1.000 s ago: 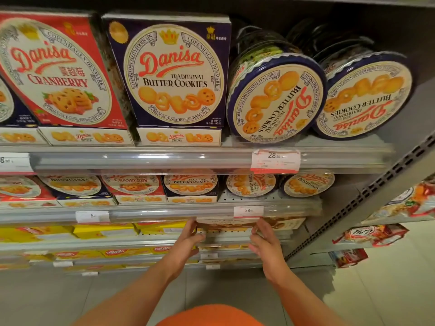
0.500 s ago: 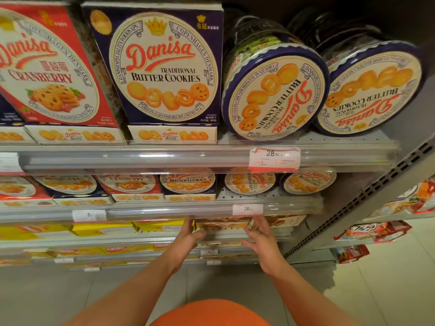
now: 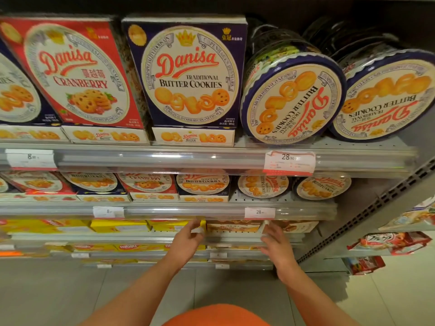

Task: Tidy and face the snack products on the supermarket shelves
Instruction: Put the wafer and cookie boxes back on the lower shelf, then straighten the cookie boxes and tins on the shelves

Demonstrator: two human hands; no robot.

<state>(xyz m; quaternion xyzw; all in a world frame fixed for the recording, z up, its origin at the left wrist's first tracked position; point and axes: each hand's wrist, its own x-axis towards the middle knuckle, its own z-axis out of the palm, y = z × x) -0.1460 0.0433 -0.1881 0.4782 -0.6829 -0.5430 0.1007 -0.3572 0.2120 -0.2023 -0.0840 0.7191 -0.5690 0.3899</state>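
Brown-and-cream cardboard is what the person is working on here: a low biscuit box (image 3: 233, 226) on the third shelf (image 3: 141, 236) down, tucked under the price rail (image 3: 211, 211) with the 28 tag. Both arms reach in from below. The left hand (image 3: 186, 241) has its fingers up against the box's left end, right where it meets the yellow boxes (image 3: 117, 226), and looks to be pinching that corner. The right hand (image 3: 274, 243) sits at the box's right end with fingers fairly straight, more bracing than gripping, though motion blur makes it hard to be sure. One hand on each end makes sense, since that's how you slide a wide box forward and keep it square to the shelf lip.

Up top, the red cranberry box (image 3: 75, 74) and the blue butter cookie box (image 3: 191, 76) stand upright, faces out, already looking neat. The two round tins (image 3: 292, 100) beside them stand on edge so the lids face the aisle, but their print is rotated, one sideways and the other nearly upside down. My guess is those still need turning. Smaller versions sit on the shelf between, mostly hidden by the rail above.
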